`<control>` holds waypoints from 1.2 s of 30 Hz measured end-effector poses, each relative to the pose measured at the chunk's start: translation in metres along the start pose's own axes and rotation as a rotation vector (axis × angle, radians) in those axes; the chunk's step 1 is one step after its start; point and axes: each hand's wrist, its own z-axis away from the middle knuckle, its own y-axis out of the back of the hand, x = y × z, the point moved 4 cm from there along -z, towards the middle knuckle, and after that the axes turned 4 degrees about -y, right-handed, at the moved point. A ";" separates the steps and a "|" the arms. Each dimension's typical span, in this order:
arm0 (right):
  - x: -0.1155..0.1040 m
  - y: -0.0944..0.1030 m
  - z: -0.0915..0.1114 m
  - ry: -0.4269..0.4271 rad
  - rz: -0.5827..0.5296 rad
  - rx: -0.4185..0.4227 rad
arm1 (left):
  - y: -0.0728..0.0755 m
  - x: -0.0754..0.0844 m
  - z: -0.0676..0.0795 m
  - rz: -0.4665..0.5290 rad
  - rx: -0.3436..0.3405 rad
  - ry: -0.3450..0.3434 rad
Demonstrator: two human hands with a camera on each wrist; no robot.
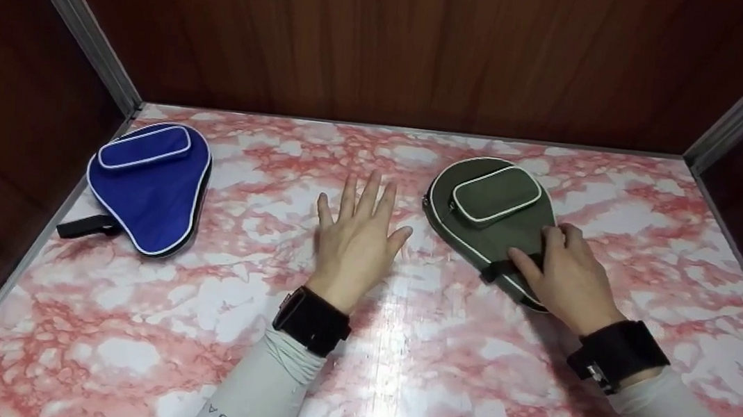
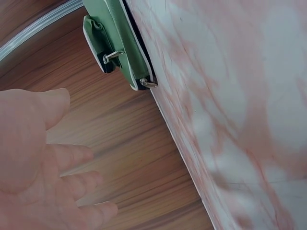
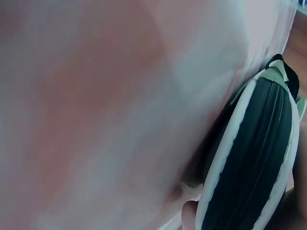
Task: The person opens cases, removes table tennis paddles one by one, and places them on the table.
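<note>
A green table tennis paddle case [image 1: 502, 230] with white piping and a zipped pocket lies at the right of the table. My right hand [image 1: 573, 280] grips its lower right edge, the thumb over the top. In the right wrist view a fingertip [image 3: 189, 213] shows at the underside of the case [image 3: 249, 163]. My left hand [image 1: 356, 249] is held with fingers spread between the two cases and touches neither. A blue paddle case [image 1: 156, 198] with a black strap [image 1: 86, 226] lies at the far left. In the left wrist view the green case [image 2: 120, 43] shows its zip pulls.
The table [image 1: 335, 400] has a red and white marbled top. Dark wood-grain panels [image 1: 418, 46] stand behind it and at both sides, with grey metal trim [image 1: 79, 14] at the corners.
</note>
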 end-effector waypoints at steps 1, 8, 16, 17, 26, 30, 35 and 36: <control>-0.003 0.000 0.002 0.010 -0.002 0.012 | 0.000 0.000 0.000 -0.001 0.001 -0.001; -0.027 -0.002 0.011 0.039 0.021 0.036 | 0.000 0.000 0.000 -0.016 0.007 0.005; -0.047 -0.001 0.025 0.074 0.048 -0.012 | 0.001 0.001 0.000 -0.017 0.008 -0.004; -0.049 -0.001 0.027 0.079 0.043 -0.019 | 0.001 0.001 0.000 -0.018 0.009 -0.006; -0.067 0.003 0.039 0.111 -0.005 -0.051 | 0.000 -0.001 0.001 -0.024 -0.004 -0.002; -0.069 0.009 0.036 0.128 0.008 -0.079 | 0.000 -0.002 0.001 -0.012 -0.003 -0.004; -0.062 0.021 0.009 0.184 0.008 -0.006 | 0.000 -0.001 0.000 -0.011 0.011 -0.013; -0.059 0.022 0.000 0.206 -0.002 0.007 | 0.000 -0.001 0.000 -0.011 0.015 -0.014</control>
